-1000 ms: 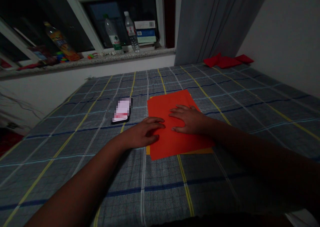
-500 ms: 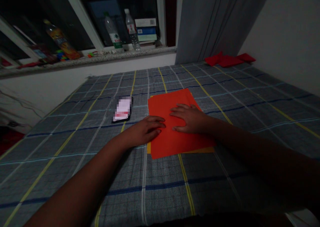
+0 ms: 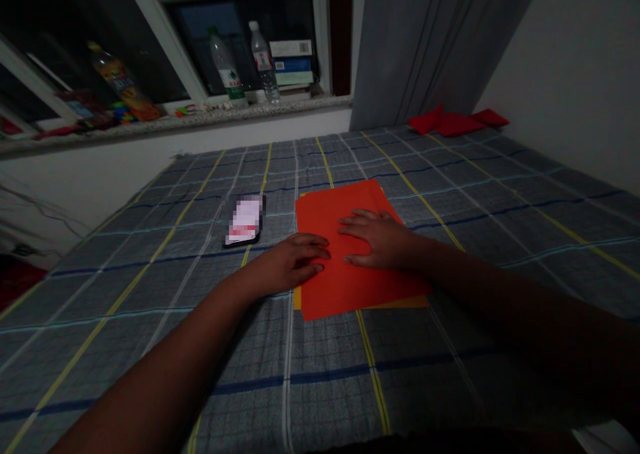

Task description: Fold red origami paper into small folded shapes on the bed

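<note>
Orange-red paper (image 3: 350,287) lies as a flat sheet near the middle of the bed, set slightly askew to the lines of the grey checked bed cover (image 3: 450,387), with the edge of a yellow-orange sheet (image 3: 399,303) showing just past its near side. The work in hand looks like pressing or steadying the paper flat, though that is only a judgement from the pose, and no fold or crease can be made out in this dim light. The person's right hand (image 3: 383,241) lies palm down on the sheet, its fingers (image 3: 357,231) open and a little spread, gripping nothing. The left hand (image 3: 293,264) rests at the sheet's left edge, its fingers (image 3: 315,251) loosely curved on the paper, with no pinch either. Neither hand has fingers under an edge, so lifting the sheet would call for that first. A phone (image 3: 244,221) with a blurred screen lies on the bed just left of the paper, and red cushions (image 3: 450,124) sit along the bed's far edge, towards its right corner
</note>
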Demonstrator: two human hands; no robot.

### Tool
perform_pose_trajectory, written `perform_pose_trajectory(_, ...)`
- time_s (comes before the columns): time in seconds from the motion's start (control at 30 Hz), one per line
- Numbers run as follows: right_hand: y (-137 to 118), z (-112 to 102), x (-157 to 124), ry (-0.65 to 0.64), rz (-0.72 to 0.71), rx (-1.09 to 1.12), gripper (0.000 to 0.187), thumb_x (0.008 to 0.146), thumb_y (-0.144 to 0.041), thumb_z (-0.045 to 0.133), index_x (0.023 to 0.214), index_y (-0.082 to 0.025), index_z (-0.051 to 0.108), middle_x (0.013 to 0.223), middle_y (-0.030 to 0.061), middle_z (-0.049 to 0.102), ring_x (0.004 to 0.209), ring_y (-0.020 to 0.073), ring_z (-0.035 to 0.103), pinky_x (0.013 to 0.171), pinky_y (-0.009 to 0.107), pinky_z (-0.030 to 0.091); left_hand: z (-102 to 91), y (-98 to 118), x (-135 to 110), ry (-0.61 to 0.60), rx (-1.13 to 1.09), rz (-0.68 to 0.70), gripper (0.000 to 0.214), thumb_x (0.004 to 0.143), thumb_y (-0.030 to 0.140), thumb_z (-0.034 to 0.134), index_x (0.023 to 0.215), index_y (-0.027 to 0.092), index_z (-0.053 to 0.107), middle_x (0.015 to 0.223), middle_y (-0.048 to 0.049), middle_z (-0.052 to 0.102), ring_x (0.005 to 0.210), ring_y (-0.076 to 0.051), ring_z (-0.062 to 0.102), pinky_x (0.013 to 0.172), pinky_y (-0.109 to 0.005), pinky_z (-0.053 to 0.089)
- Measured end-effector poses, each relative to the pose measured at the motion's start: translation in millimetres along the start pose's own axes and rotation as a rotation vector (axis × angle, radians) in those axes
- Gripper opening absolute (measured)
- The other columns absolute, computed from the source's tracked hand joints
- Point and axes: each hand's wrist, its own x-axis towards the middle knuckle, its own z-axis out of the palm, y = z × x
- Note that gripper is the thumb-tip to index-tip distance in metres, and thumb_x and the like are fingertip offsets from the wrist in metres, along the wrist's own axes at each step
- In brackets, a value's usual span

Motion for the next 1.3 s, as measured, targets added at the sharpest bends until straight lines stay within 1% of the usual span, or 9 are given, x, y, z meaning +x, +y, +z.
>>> perform_pose_trajectory(0.27,-4.8,-4.8,-0.6,-0.017,0.018,0.013,0.068,0.087,-0.063,0.054,0.142,-0.025,0.053,0.157,0.0063,0.042,0.146,0.0355,0.028,0.111,0.059,0.03,-1.1,0.6,-0.8,-0.005,-0.024,0.002,0.025,0.094,0.024,0.059,0.117,0.023,0.067,0.134,-0.0093,0.059,0.126,-0.021,0.055,0.109,-0.042,0.043)
perform_pose_trajectory(0.53,-3.3,-4.6,-0.1,-0.02,0.017,0.018,0.068,0.086,-0.063,0.055,0.143,-0.025,0.053,0.157,0.0067,0.041,0.146,0.0361,0.028,0.113,0.059,0.028,-2.7,3.4,0.3,-0.013,-0.045,-0.012,0.025,0.092,0.023,0.06,0.117,0.024,0.067,0.134,-0.0088,0.058,0.126,-0.021,0.055,0.109,-0.042,0.043)
perform_pose_trajectory(0.83,0.0,-0.3,-0.6,0.011,-0.008,0.03,0.067,0.086,-0.063,0.055,0.141,-0.025,0.054,0.156,0.0071,0.043,0.145,0.037,0.03,0.111,0.06,0.029,-4.6,7.0,-0.5,-0.025,-0.028,-0.021,0.026,0.091,0.024,0.06,0.116,0.024,0.067,0.135,-0.0088,0.058,0.126,-0.023,0.054,0.11,-0.044,0.042)
perform_pose_trajectory(1.03,-0.1,0.2,-0.7,0.01,0.0,0.017,0.066,0.087,-0.062,0.055,0.141,-0.026,0.054,0.156,0.0072,0.043,0.145,0.0367,0.029,0.112,0.06,0.028,-1.4,6.6,0.7,-0.003,-0.008,-0.016,0.019,0.092,0.027,0.061,0.109,0.022,0.068,0.134,-0.009,0.058,0.126,-0.023,0.055,0.109,-0.042,0.043)
perform_pose_trajectory(1.3,0.0,-1.9,-2.2,0.022,-0.012,0.058,0.062,0.088,-0.057,0.057,0.14,-0.022,0.055,0.156,0.0073,0.042,0.145,0.0333,0.031,0.116,0.053,0.027,-1.5,7.1,0.8,-0.007,0.006,0.001,0.02,0.091,0.025,0.063,0.111,0.022,0.065,0.131,-0.0096,0.059,0.126,-0.023,0.054,0.109,-0.041,0.042)
